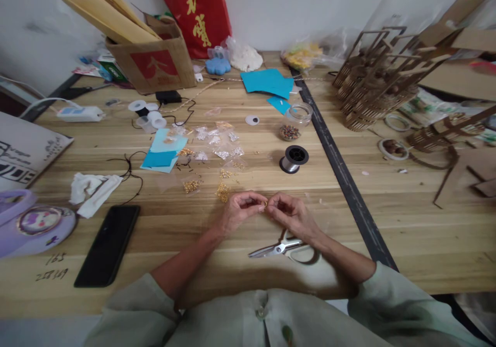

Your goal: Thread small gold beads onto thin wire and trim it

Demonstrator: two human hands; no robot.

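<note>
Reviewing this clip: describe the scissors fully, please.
The scissors lie flat on the wooden table, near the person's front. Silvery, metal-looking blades, slightly parted, point left; pale handle loops spread right, partly hidden beneath the right hand and forearm. Whether that arm touches them is unclear.

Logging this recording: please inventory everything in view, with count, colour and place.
small ring: one, gold, centre
scissors: one, silver, front
wire spool: one, black, right of centre
bead jar: one, clear, behind wire spool
googly eye: one, white, rear centre
beads: uncountable, gold, centre
sachets: several, clear, centre
paper sheets: several, blue, left, rear
phone: one, black, left
bag: one, purple, far left
tissue: some, white, left
power strip: one, white, rear left
thread spools: several, white, rear left
cardboard box: one, brown, rear left
banner: one, red, rear
slatted baskets: several, brown, right
table: one, light brown, throughout
left hand: one, bare, centre
right hand: one, bare, centre
sleeves: two, green, front
</note>
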